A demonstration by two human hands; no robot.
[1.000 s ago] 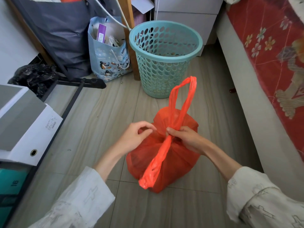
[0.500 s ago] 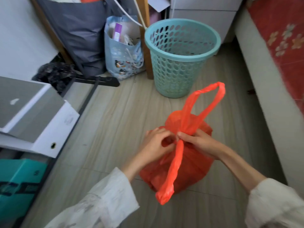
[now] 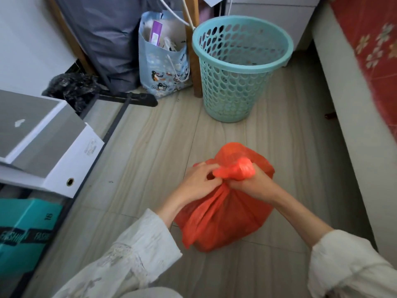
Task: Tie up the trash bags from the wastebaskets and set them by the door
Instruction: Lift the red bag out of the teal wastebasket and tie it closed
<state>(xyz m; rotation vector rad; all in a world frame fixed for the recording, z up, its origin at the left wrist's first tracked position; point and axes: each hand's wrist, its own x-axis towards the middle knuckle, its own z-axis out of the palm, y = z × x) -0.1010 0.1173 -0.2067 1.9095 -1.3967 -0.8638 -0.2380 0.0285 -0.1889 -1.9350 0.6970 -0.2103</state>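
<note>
Red bag (image 3: 223, 214) sits mid-floor (image 3: 150, 147), w/ my left hand (image 3: 198, 182) and right hand (image 3: 250, 186) both pinching its twisted neck (handles bunched). Teal basket (image 3: 240, 67) beyond; bed (image 3: 352, 104) along right edge.

Soft daylight, slight motion blur, wide-angle edge warp.

A full red plastic trash bag (image 3: 223, 214) sits upright on the floor, neck gathered; the perforated teal plastic wastebasket (image 3: 238, 69) stands beyond.
</note>
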